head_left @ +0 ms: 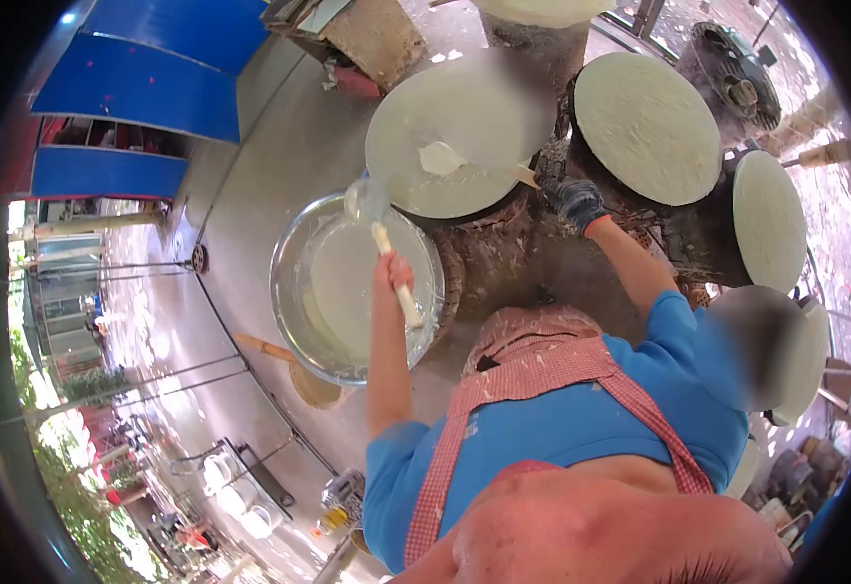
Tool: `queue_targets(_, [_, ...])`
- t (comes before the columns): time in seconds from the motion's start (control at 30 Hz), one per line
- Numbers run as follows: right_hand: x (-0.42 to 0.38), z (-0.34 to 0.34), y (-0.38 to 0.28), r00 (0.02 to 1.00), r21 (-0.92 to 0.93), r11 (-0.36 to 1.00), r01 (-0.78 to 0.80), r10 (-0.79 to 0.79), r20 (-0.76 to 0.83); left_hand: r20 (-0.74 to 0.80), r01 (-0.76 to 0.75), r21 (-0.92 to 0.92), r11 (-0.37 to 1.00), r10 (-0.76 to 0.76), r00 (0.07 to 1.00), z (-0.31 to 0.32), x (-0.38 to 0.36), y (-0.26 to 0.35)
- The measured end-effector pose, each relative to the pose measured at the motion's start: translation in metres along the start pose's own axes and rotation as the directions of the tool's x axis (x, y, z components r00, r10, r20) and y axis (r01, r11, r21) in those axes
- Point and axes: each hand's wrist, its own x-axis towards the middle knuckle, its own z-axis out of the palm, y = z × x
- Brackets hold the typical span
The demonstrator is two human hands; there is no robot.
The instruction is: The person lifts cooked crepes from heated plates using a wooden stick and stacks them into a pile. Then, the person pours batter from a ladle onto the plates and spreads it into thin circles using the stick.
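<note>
My left hand [393,271] is closed around the pale handle of a ladle [381,238]. The ladle's blurred cup is over the far rim of a large metal bowl [281,292], which holds pale batter [352,282]. A dark glove covers my right hand [573,201], closed on the wooden handle of a spreader [440,159]. Its batter-coated end lies over a round griddle [503,201] covered with a pale layer of batter [406,127]. A grey blur hides part of that griddle's right side.
More round griddles with pale layers stand to the right, including one griddle [649,131] and another [769,219]. A motor-like machine [734,83] is behind them. Blue panels [138,88] stand at left. A wooden-handled object [265,346] lies partly under the bowl.
</note>
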Motion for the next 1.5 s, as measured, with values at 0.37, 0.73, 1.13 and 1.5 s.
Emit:
queue_targets(0.37, [-0.088,0.067,-0.075,0.97,0.173,0.984,0.038,0.005,-0.242,0.065,-0.066,0.22,0.973,0.053,0.996,0.06,0.053,-0.066])
queue_targets(0.73, [-0.145,0.002,-0.122,0.842,-0.023,0.998,-0.053,0.033,-0.539,0.44,0.735,-0.233,0.637,-0.605,0.664,-0.015,-0.077,-0.035])
queue_targets(1.13, [-0.271,0.028,0.025,0.395,0.569,0.501,-0.652,0.865,-0.309,0.103,0.915,0.252,0.316,-0.949,0.299,-0.022,-0.066,-0.124])
queue_targets(1.5, [-0.676,0.023,0.093,-0.559,0.727,-0.295,-0.62,0.816,-0.146,-0.171,0.946,0.315,-0.078,-0.985,-0.024,0.058,-0.062,-0.349])
